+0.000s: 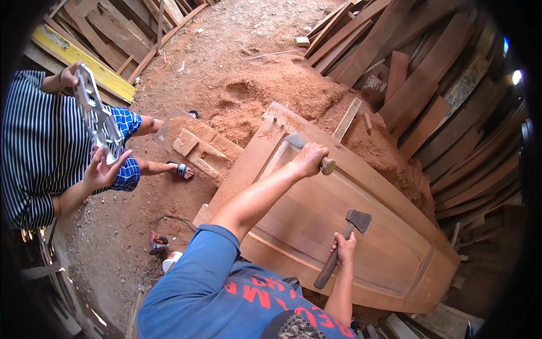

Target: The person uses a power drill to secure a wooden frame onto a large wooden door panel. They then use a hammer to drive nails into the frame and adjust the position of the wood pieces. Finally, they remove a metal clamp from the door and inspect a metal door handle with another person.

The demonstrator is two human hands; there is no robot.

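Note:
A chisel (294,140) is gripped in my left hand (310,160), over the upper left part of a wooden panelled door (305,220). Its wide metal blade points up and left, and the butt of its handle shows below my fist. My right hand (344,248) is closed round the wooden handle of a hatchet (326,273), close beneath its dark steel head. The hatchet is over the door's lower middle, apart from the chisel. Wood shavings lie on the door's upper left corner.
At the left a person in a striped shirt (48,147) holds a silvery flat object (96,113). Sawdust (271,85) heaps beyond the door, beside a wooden block (185,142). Boards (418,107) lean at the right. A white tub (172,261) and a power tool (158,243) stand lower left.

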